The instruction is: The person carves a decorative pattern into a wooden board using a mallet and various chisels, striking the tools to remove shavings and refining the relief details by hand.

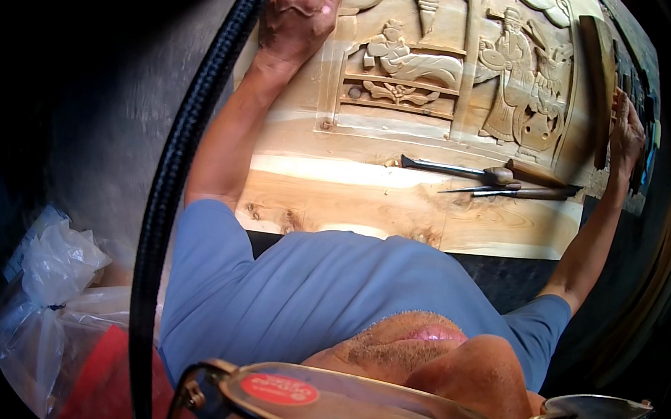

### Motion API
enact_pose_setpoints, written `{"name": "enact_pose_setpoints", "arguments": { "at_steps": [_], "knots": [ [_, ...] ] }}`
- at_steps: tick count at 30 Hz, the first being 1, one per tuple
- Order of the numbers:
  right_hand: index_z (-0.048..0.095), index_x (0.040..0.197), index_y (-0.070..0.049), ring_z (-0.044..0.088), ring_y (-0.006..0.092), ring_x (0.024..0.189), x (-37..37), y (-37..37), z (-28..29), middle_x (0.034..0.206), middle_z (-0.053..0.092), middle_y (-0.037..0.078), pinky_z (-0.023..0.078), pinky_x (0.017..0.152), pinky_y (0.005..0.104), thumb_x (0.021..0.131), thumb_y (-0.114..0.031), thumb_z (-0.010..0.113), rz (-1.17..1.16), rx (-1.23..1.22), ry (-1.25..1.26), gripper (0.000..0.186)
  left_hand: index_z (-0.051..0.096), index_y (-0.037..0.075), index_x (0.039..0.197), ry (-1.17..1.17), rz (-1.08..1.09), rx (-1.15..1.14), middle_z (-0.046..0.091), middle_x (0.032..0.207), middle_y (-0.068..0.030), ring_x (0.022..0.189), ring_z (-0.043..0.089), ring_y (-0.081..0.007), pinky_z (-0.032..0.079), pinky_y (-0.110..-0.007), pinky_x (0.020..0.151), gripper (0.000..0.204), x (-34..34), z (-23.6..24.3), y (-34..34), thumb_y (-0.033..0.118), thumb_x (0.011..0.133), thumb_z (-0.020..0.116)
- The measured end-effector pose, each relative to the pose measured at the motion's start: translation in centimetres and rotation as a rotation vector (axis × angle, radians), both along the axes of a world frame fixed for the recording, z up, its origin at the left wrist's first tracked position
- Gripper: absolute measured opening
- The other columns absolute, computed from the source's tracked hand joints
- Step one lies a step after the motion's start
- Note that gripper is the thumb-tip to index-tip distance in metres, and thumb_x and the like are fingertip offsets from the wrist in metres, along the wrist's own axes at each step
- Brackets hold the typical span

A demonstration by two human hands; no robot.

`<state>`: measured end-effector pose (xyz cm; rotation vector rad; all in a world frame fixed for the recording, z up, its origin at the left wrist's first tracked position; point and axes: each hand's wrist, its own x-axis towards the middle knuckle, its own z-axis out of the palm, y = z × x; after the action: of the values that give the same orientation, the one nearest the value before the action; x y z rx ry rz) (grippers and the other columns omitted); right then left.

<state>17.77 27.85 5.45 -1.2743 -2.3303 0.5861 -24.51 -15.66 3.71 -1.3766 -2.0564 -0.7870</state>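
My left hand (297,18) lies on the upper left of a pale carved wood panel (279,151), fingers extended. The panel carries relief figures and framed borders. At the far right, my right hand (627,129) has its fingers curled on something I cannot make out, beside a long dark wooden piece (595,74) and a cluster of narrow tools (645,115). Below the carving lie a black-bladed chisel with a round wooden handle (451,169), a wooden-handled tool (536,170) and slim blades (516,193).
A black braided cable (183,147) runs down left of my left arm. A knotted clear plastic bag (60,275) and a red item (98,373) sit at lower left. Long wooden strips (664,253) stand at the right. My glasses and blue shirt fill the lower middle.
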Motion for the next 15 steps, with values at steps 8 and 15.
{"name": "enact_pose_setpoints", "arguments": {
  "at_steps": [8, 15],
  "knots": [
    [0.074, 0.124, -0.012, 0.073, 0.0201, 0.103, 3.7, 3.4, 0.0, 0.109, 0.078, 0.009, 0.055, 0.088, 0.0324, 0.103, -0.041, 0.06, -0.115, 0.303, 0.04, 0.038, 0.071, -0.001, 0.122, -0.039, -0.001, -0.142, 0.069, 0.127, -0.0232, 0.122, 0.063, -0.04, 0.046, -0.046, 0.111, 0.031, 0.2, 0.5, 0.1, 0.013, 0.094, 0.068],
    [0.077, 0.118, -0.012, 0.077, 0.0143, 0.095, 9.9, 7.0, -0.2, 0.103, 0.08, 0.004, 0.057, 0.081, 0.0285, 0.1, -0.035, 0.066, -0.304, 0.327, 0.049, 0.031, 0.071, -0.001, 0.124, 0.04, 0.004, -0.107, 0.068, 0.13, -0.0214, 0.126, 0.062, -0.039, 0.046, -0.045, 0.11, 0.032, 1.0, -0.1, 0.7, 0.014, 0.096, 0.067]
  ]
}}
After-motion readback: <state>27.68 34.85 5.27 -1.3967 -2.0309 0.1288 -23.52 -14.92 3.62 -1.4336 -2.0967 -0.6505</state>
